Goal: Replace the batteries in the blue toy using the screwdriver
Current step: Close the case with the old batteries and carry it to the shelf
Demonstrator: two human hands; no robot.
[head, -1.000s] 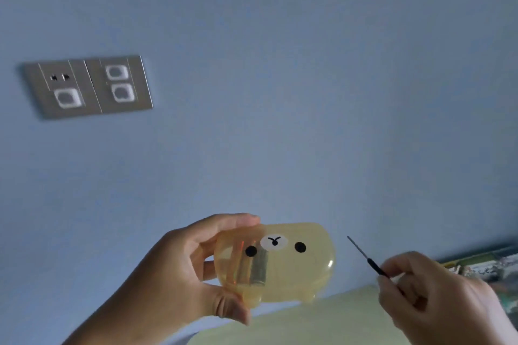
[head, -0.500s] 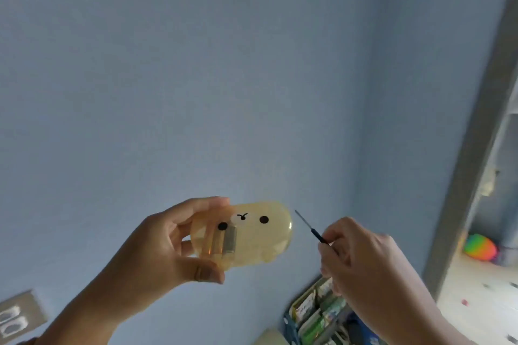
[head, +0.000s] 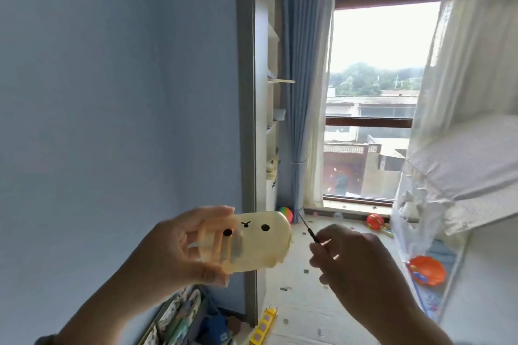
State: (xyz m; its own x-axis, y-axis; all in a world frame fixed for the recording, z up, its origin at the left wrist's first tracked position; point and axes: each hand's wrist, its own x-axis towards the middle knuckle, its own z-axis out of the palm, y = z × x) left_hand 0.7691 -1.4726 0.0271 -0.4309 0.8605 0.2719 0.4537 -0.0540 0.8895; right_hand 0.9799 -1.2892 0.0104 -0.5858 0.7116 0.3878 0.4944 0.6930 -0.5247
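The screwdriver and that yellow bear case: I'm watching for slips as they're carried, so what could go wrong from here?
1. The right hand pinches the thin screwdriver with its bare tip up, close to the left hand; a jolt could jab it.
2. The yellow bear case is gripped at one end only, in mid-air, so it could drop.
3. Toys on the floor could trip the person.

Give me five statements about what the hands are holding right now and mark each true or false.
1. The left hand holds a see-through yellow case with a bear face. True.
2. The right hand is empty. False: it holds a thin screwdriver.
3. The screwdriver tip touches the case. False: a gap separates them.
4. The case rests on a table. False: it is held up in the air.
5. A window is behind the hands. True.
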